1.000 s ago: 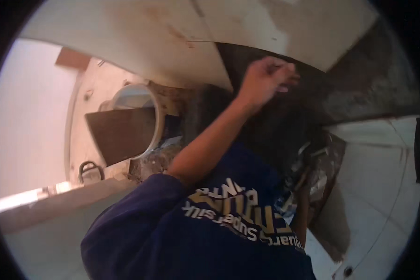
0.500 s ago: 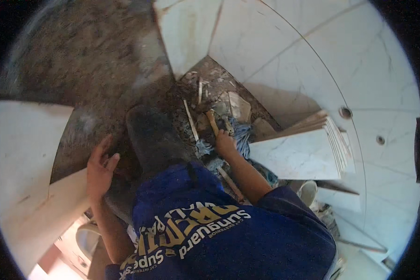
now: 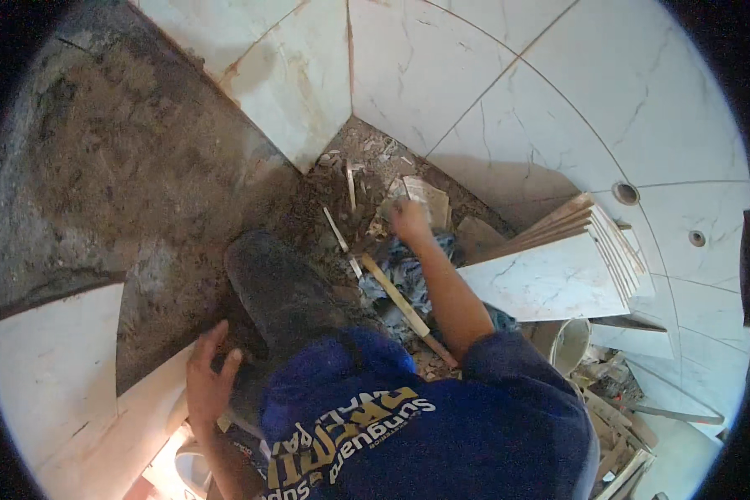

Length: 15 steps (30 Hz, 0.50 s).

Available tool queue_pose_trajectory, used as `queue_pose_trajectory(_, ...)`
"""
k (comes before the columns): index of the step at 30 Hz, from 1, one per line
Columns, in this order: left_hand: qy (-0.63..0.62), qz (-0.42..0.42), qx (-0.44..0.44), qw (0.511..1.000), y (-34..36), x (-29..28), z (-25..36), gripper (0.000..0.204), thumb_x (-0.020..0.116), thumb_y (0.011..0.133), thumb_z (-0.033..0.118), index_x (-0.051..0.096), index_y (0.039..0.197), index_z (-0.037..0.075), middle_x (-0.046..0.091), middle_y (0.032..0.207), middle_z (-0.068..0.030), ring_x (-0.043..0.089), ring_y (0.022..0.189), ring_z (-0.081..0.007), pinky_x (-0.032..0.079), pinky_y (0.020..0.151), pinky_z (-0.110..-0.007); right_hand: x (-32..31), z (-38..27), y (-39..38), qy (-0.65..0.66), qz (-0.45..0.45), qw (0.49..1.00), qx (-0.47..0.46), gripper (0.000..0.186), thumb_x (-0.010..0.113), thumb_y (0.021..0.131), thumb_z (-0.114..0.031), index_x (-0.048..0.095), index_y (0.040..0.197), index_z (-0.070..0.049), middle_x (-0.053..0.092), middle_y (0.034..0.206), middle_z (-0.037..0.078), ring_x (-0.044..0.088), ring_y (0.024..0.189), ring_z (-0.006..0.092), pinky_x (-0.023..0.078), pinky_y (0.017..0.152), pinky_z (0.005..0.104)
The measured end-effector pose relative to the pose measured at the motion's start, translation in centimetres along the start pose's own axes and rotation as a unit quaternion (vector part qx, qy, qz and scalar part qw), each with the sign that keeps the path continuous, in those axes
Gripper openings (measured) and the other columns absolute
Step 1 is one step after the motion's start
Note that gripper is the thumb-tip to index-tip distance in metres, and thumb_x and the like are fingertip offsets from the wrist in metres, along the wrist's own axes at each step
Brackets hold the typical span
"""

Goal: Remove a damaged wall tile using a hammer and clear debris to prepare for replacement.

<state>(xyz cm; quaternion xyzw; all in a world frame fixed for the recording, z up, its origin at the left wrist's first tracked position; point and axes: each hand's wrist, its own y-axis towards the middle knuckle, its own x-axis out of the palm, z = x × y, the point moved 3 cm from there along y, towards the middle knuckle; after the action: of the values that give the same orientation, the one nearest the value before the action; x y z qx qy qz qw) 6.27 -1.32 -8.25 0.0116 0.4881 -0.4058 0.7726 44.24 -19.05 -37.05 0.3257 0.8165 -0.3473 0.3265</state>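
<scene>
My right hand (image 3: 410, 220) reaches down to the rubble on the floor, by a broken pale tile piece (image 3: 427, 200). Its fingers are curled closed, and whatever they hold, if anything, is hidden. Under that forearm lies a crumpled blue-grey plastic sheet or bag (image 3: 400, 275). A yellowish wooden stick (image 3: 396, 296), shaped like a handle, rests beside the forearm, free of both hands. My left hand (image 3: 211, 375) is held out next to my bent knee (image 3: 271, 271), fingers apart and nothing in them.
Leaning tiles (image 3: 550, 275) are stacked to the right, with a bucket (image 3: 568, 346) nearer me. Marbled tiles cover the wall (image 3: 475, 58), which has two round holes. Thin pale strips (image 3: 342, 237) lie among the debris. Wood scraps (image 3: 621, 450) fill the lower right.
My right hand has moved farther forward, off the yellowish stick, which now lies nearer my body. My left hand has dropped lower, and the view has shifted.
</scene>
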Motion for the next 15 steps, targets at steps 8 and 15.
queue_pose_trajectory(8, -0.01, 0.0, -0.139, 0.99, -4.3, 1.0, -5.8, 0.044, 0.067, 0.089, 0.018, 0.058, 0.128, 0.001, 0.061, 0.125, -0.0213, 0.056, 0.12, -0.0356, 0.042, 0.103, -0.042, 7.0, -3.7, 1.7, -0.28, -0.336, 0.893, -0.105, 0.02, 0.06, 0.087, -0.016, 0.066, 0.097, 0.0, 0.071, 0.092, 0.019, 0.071, 0.084, 0.0315, 0.057, 0.068, 0.0452)
queue_pose_trajectory(15, -0.054, -0.012, -0.145, 0.988, -4.5, 3.0, -7.4, 0.041, 0.061, 0.093, 0.02, 0.057, 0.126, -0.005, 0.061, 0.126, -0.0237, 0.059, 0.116, -0.0359, 0.045, 0.101, -0.041, 5.2, -2.1, -9.9, -0.265, -0.192, 0.942, -0.072, 0.034, 0.061, 0.084, -0.016, 0.054, 0.114, -0.004, 0.069, 0.094, 0.02, 0.069, 0.087, 0.0371, 0.055, 0.07, 0.0478)
